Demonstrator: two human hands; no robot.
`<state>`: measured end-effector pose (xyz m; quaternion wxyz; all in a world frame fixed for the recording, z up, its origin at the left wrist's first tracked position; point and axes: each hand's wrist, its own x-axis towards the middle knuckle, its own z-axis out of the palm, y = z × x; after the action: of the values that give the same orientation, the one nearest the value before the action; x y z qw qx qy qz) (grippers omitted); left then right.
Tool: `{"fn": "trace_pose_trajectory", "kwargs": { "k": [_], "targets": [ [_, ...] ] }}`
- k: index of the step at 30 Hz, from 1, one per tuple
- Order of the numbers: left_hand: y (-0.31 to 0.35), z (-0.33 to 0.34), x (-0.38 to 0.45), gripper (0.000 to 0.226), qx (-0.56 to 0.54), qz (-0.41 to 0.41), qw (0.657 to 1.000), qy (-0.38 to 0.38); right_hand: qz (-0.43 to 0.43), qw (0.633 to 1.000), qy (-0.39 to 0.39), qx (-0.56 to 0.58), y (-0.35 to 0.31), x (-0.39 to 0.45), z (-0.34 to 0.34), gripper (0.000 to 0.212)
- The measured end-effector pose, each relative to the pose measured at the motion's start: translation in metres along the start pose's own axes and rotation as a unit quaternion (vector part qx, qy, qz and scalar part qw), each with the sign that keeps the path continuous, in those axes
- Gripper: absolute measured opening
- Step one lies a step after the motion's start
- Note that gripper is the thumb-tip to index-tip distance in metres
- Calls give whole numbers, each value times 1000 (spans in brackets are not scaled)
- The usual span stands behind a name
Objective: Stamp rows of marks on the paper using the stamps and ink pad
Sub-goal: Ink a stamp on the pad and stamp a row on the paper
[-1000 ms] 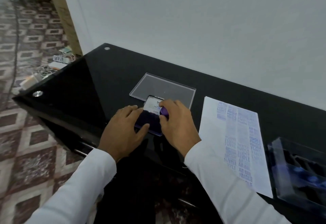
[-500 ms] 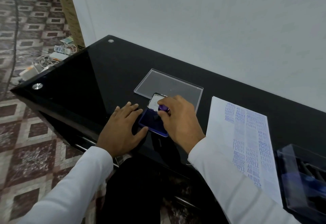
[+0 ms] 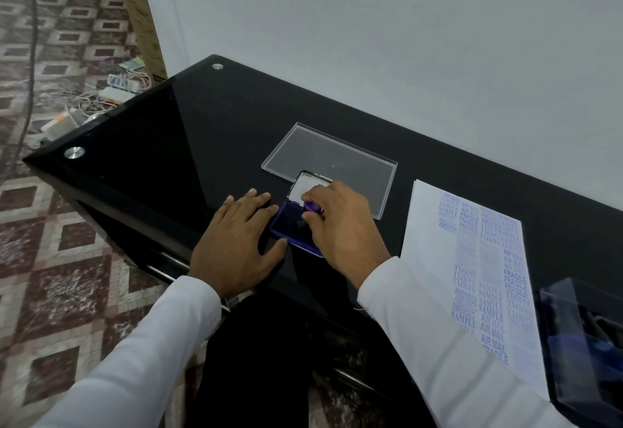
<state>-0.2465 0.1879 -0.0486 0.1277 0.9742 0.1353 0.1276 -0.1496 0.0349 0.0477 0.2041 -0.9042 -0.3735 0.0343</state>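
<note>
The glossy black glass table (image 3: 175, 144) lies bare to the left of the open blue ink pad (image 3: 290, 228). Behind the pad a flat clear plastic lid (image 3: 337, 154) blocks. Rightward lie the stamped white paper sheet (image 3: 435, 242) and a dark transparent plastic box (image 3: 580, 353) at the table's edge.

- Right hand (image 3: 344, 225) pinches a purple stamp (image 3: 312, 207) on the open ink pad (image 3: 290, 229).
- Left hand (image 3: 237, 242) lies flat, left of the pad.
- Stamped paper (image 3: 438, 259) lies right of the pad.
</note>
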Motion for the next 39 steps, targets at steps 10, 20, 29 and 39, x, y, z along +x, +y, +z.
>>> {"fn": "trace_pose_trajectory", "kwargs": {
  "k": [10,20,29,39],
  "targets": [
    [-1,2,0,72,10,0,1000,-1,-17,1000,15,12,2,-2,-2,24],
    [-1,2,1,74,4,-4,1000,0,-54,998,20,-13,6,-1,2,23],
    [-1,3,2,74,14,-6,1000,-3,-60,997,36,12,10,-7,0,22],
    [-1,3,0,71,4,-1,1000,6,-111,993,37,-32,10,-2,2,21]
  ]
}}
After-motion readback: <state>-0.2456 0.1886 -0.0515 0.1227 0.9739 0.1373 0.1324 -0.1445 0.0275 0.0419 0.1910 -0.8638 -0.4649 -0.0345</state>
